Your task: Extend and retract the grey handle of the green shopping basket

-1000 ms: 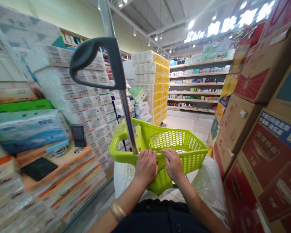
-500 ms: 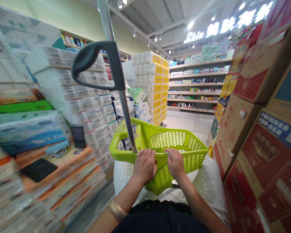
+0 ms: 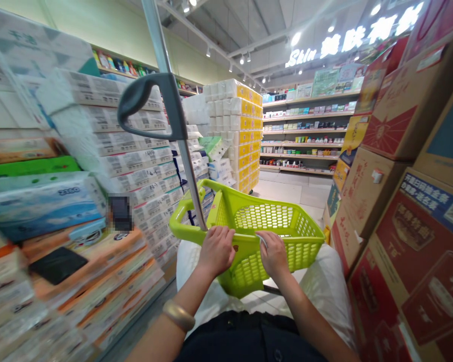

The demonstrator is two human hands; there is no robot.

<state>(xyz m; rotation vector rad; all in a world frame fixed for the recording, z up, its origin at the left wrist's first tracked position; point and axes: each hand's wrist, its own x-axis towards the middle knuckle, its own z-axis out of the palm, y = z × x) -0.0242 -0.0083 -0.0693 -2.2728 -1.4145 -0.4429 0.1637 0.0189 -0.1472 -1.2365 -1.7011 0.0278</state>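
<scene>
A lime-green plastic shopping basket (image 3: 196, 236) rests tilted across my lap, above my white-clad legs. A telescopic metal pole (image 3: 191, 171) with a dark grey handle (image 3: 175, 105) rises from its left end. My left hand (image 3: 217, 251) is closed over the near rim, beside the pole's base. Farther right on the same rim, my right hand (image 3: 274, 254) is closed, with a thin whitish edge (image 3: 262, 240) showing between thumb and fingers. It looks like a cloth or tissue; most of it is hidden. The slotted inside of the basket shows no goods.
Stacked tissue packs (image 3: 136, 171) stand close on my left, with a black flat object (image 3: 58, 265) lying on the orange packs. Cardboard cartons (image 3: 385, 201) rise close on my right. Ahead are a yellow-and-white stack of rolls (image 3: 245, 136) and stocked shelves (image 3: 302, 133).
The pole and its left end of the basket have shifted slightly left, the grey handle a little lower. My left hand has moved left with them. My right hand stays nearly in place.
</scene>
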